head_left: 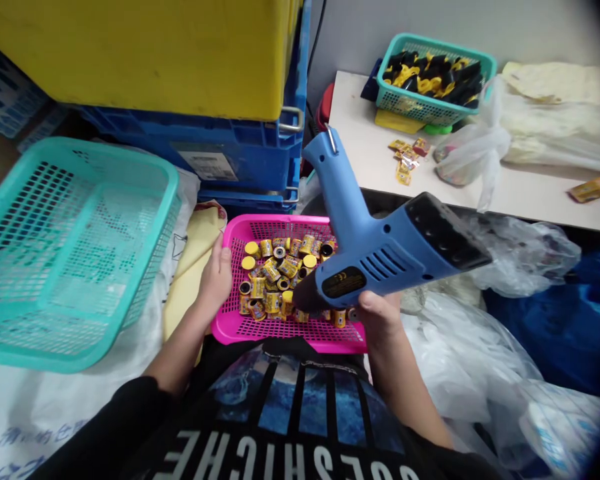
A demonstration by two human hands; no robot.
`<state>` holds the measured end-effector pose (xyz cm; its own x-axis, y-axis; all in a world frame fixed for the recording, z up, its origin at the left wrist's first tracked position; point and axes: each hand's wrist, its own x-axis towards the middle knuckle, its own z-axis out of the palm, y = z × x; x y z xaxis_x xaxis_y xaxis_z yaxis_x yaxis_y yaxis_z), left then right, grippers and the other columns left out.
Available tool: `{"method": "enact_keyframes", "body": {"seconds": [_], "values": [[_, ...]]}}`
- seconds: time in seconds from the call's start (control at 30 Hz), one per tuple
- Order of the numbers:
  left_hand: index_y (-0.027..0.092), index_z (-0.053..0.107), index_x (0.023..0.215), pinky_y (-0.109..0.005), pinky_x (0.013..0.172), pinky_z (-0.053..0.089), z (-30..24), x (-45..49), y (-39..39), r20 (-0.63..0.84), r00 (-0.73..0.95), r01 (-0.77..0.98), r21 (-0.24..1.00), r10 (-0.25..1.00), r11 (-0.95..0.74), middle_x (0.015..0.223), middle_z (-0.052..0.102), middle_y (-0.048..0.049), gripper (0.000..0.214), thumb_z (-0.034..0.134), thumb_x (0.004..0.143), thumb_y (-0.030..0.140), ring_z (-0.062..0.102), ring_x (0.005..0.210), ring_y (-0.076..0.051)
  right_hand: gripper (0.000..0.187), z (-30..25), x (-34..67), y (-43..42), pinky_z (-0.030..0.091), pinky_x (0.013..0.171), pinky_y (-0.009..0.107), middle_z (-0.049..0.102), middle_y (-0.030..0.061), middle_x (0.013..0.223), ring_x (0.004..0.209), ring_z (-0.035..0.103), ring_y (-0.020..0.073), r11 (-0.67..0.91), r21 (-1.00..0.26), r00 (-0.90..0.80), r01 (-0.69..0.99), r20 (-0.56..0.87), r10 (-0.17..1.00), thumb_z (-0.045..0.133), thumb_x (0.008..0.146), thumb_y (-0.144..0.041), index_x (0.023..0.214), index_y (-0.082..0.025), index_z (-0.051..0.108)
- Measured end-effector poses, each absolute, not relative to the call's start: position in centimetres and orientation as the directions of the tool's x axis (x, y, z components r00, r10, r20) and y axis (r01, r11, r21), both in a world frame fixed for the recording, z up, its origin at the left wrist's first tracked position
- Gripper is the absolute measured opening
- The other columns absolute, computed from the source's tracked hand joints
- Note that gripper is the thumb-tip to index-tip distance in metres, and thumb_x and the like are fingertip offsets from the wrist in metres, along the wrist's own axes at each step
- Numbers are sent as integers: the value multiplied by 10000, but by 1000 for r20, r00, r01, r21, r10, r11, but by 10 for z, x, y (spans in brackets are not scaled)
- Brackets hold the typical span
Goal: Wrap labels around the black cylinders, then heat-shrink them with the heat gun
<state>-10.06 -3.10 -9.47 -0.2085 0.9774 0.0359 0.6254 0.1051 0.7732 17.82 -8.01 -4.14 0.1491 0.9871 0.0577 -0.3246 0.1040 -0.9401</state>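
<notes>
A: From the head camera, what does the right hand (383, 317) have?

B: A blue heat gun (363, 243), held by its body; the thumb lies along the near edge and the fingers are hidden behind it. The handle points up and away, and the dark nozzle slants down to the left, over the pink basket (229, 327).

A: And the left hand (217, 275)?

B: At the basket's left side, lightly bent, thumb against the rim. The other fingers are partly hidden, so I can't tell whether it grips.

A: What's in that basket?

B: Small yellow-labelled cylinders (290, 268) in a loose heap, some upright, some on their sides. The gun covers part of them.

A: Anything around?

B: On the left, a turquoise basket (65, 363). Ahead, a yellow crate (155, 60) sits above blue crates (240, 150). At upper right, a white table (347, 100) carries a green basket (405, 110) of black and yellow pieces (433, 83), with small printed wrappers (405, 160) near it. Clear plastic bags (460, 340) lie below the table, to the right.
</notes>
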Motion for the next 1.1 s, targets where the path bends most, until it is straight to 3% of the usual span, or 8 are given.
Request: {"method": "enact_keyframes", "body": {"seconds": [0.13,0.37,0.5,0.77,0.93,1.1], "values": [[170,394,1443,-434,1174,282,-89,-98,-32,24,-205,626,772,978,112,1497,430,-135,598,261,973,515,382,1395,-251,712,-33,186,-85,539,910,447,686,76,1109,1057,647,289,218,-903,299,-369,106,948,798,582,-470,1212,-237,562],[193,393,1449,-415,1181,268,-88,-99,-33,10,-221,636,760,975,137,1502,430,-116,598,278,967,527,378,1396,-251,642,-17,229,-98,567,804,433,695,76,1050,878,681,263,312,-921,382,-235,208,901,808,568,-378,1158,-222,612],[168,381,1456,-437,1173,285,-90,-100,-31,17,-207,664,737,978,128,1490,441,-137,612,268,969,520,399,1382,-268,709,-7,250,-106,571,701,443,685,96,1027,830,680,290,326,-923,393,-203,228,891,794,537,-421,1189,-218,604],[180,383,1451,-447,1162,308,-89,-100,-30,16,-199,689,713,980,128,1496,434,-128,596,261,970,509,407,1376,-280,818,-12,249,-110,542,813,516,612,103,1173,873,665,290,384,-919,551,-89,276,788,799,509,-473,1255,-247,550],[203,381,1454,-436,1149,332,-86,-100,-30,6,-203,690,711,979,139,1476,465,-117,600,264,965,529,430,1361,-275,796,-19,261,-116,520,852,590,653,74,1041,908,665,327,368,-930,485,4,324,812,805,491,-510,1215,-282,565],[189,397,1443,-486,1148,320,-83,-98,-31,5,-207,687,712,978,142,1483,447,-142,627,261,958,563,419,1364,-313,695,-26,255,-113,533,867,552,669,58,978,903,677,309,414,-909,511,56,382,770,793,570,-460,1199,-271,565]]}}
